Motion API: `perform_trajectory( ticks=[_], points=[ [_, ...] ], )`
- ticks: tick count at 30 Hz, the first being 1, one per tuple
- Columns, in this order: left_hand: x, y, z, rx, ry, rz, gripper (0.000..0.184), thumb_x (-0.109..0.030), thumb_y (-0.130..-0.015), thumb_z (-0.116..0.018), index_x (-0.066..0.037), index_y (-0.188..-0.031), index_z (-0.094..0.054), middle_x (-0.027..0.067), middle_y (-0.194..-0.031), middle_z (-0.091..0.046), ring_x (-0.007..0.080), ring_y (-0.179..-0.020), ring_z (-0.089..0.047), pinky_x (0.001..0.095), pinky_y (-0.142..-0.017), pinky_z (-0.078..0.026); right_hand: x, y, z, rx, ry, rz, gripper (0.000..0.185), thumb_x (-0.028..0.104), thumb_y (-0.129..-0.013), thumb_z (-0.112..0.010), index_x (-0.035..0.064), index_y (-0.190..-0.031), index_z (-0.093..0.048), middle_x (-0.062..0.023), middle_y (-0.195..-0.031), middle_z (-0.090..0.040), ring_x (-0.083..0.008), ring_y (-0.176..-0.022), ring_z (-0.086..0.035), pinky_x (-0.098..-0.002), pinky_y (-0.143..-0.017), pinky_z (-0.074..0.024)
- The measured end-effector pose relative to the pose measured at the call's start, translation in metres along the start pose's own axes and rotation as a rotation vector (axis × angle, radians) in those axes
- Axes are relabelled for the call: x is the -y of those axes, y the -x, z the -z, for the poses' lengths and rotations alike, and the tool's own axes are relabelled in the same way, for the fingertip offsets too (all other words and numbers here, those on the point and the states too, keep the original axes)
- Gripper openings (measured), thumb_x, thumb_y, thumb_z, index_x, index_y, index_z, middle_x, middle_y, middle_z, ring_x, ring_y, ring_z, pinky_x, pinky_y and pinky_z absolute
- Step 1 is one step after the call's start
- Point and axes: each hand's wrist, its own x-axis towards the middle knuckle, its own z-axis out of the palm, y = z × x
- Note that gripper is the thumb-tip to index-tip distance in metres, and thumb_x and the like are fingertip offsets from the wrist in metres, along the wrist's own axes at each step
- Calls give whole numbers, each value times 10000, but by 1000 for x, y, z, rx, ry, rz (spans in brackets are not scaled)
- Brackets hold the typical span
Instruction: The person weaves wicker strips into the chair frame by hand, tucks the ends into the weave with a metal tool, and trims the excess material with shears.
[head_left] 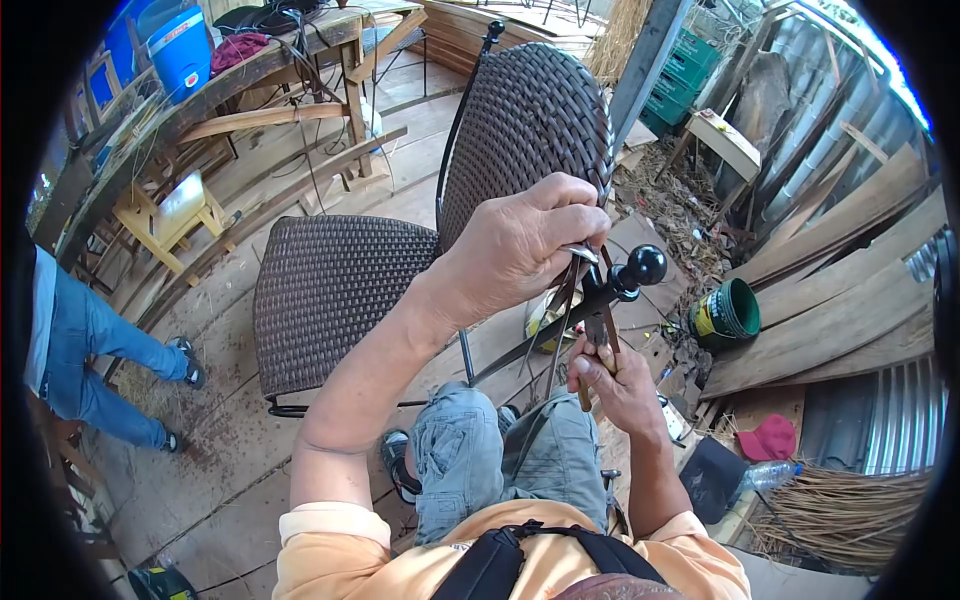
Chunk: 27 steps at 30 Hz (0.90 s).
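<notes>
A chair with a dark brown woven seat (340, 300) and woven backrest (530, 120) stands in front of me, on a black metal frame. One frame post ends in a black ball knob (646, 266) close to my hands. My left hand (540, 230) is closed in a pinch on a small silvery metal piece (580, 253) beside the post. Thin brown strips (566, 310) hang below it. Under the post, my right hand (622, 385) is wrapped round a tool with a dark metal end (596, 330) and wooden handle; its exact kind is unclear.
Another person (100, 350) in jeans stands at left. A wooden workbench (290, 70) carries a blue cooler (182, 55); a small wooden stool (172, 215) is nearby. To the right are a green bucket (728, 310), planks (840, 310), a red cap (767, 440) and a cane bundle (850, 515).
</notes>
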Motion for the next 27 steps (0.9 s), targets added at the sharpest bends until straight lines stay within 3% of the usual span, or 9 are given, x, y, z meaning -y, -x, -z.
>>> perform_trajectory(
  ticks=[2, 6, 18, 21, 22, 23, 25, 27],
  points=[
    [-1, 0, 1, 11, 14, 15, 335, 121, -688, -567, -79, -953, -610, 73, -990, -577, 210, -775, -636, 289, -669, -522, 6, 1, 4, 19, 47, 14, 189, 141, -933, -560, 23, -786, -579, -12, -705, -589, -104, -658, -532, -266, -609, -430],
    [-3, -3, 3, 39, 12, 24, 311, 113, -688, -576, -71, -937, -605, 68, -971, -576, 206, -773, -636, 295, -673, -526, -5, 5, 10, 17, -1, 36, 164, 213, -947, -575, 50, -953, -557, -4, -659, -582, -80, -553, -522, -252, -506, -417],
    [5, -6, 3, 80, 36, -55, 325, 97, -676, -605, -76, -950, -622, 67, -957, -567, 204, -778, -640, 295, -674, -536, 7, 21, -6, -46, 77, 27, 156, 197, -951, -566, 45, -977, -542, -9, -626, -576, -82, -500, -501, -256, -487, -407],
    [3, -3, 8, 106, 45, -10, 311, 109, -736, -571, -62, -993, -609, 57, -980, -567, 167, -856, -626, 263, -752, -511, 4, 19, -10, -39, 43, 38, 136, 179, -954, -557, 47, -981, -537, -7, -623, -576, -77, -493, -500, -252, -473, -402],
    [5, 2, 8, 50, 105, 74, 299, 104, -762, -558, -55, -1011, -600, 53, -988, -566, 153, -886, -610, 254, -777, -494, 5, 17, -12, -35, 36, 51, 129, 173, -954, -554, 48, -981, -535, -7, -623, -576, -76, -492, -500, -251, -468, -400],
    [11, 8, 5, -7, 165, 153, 286, 99, -787, -545, -48, -1029, -592, 49, -996, -565, 139, -916, -595, 244, -802, -477, 12, 17, -10, -15, -25, -21, 196, 176, -962, -538, 14, -851, -548, -35, -659, -580, -106, -546, -543, -249, -492, -429],
    [20, 21, 3, -73, 208, 232, 239, 69, -864, -505, -24, -1077, -562, 37, -1035, -558, 105, -991, -540, 230, -872, -423, 11, 16, -10, -20, -2, 0, 196, 174, -963, -535, 14, -851, -547, -34, -654, -579, -105, -534, -540, -246, -479, -426],
    [19, 27, -2, -95, 208, 307, 230, 61, -863, -518, -28, -1071, -562, 39, -1043, -558, 109, -988, -543, 234, -869, -426, 12, 16, -9, -12, -20, -35, 191, 170, -962, -534, 11, -857, -550, -37, -656, -584, -107, -553, -554, -248, -486, -434]
  ],
)
